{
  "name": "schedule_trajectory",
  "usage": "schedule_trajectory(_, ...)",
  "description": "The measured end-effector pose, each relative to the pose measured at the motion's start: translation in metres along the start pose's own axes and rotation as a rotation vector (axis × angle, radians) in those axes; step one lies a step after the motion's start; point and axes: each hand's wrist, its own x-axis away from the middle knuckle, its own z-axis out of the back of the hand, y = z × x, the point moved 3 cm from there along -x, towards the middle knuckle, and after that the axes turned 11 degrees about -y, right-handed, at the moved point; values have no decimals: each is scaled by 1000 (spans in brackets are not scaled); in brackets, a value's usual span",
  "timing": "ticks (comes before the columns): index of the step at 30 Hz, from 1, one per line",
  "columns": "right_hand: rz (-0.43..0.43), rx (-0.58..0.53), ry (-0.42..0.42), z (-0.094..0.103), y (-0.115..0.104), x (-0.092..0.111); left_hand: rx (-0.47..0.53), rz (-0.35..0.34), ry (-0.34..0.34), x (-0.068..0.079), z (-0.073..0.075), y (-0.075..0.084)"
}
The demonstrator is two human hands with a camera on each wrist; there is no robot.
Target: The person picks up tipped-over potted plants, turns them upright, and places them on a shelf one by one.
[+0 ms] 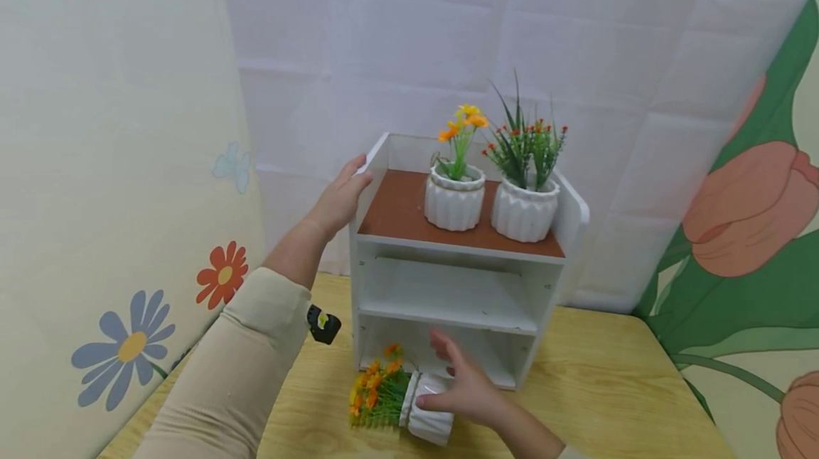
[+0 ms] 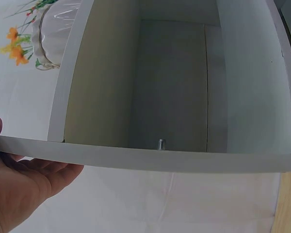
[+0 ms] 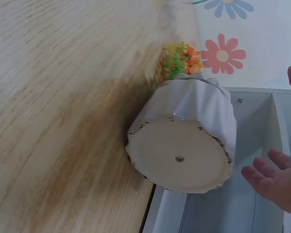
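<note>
At the middle left of the head frame, the left hand (image 1: 339, 200) grips the side panel of the shelf (image 1: 441, 288), thumb and fingers on opposite faces. Lower middle, a white pot (image 1: 430, 428) lies on its side on the table (image 1: 595, 374) before the shelf, its long axis running across the frame: orange flowers (image 1: 377, 391) point left, base right. Just right of it, the right hand (image 1: 467, 388) is spread wide, holding nothing; the right wrist view shows a gap between fingers and pot. This hand is clearly the nearer; the left is well apart, toward upper left.
</note>
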Motion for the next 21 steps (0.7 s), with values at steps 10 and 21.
schedule_trajectory(10,-17,144,7,-11,13,-2,8,-10,-1,0,-1,1)
schedule_trajectory(21,-16,302,25,-22,19,-3,9,-7,-4,0,-1,2)
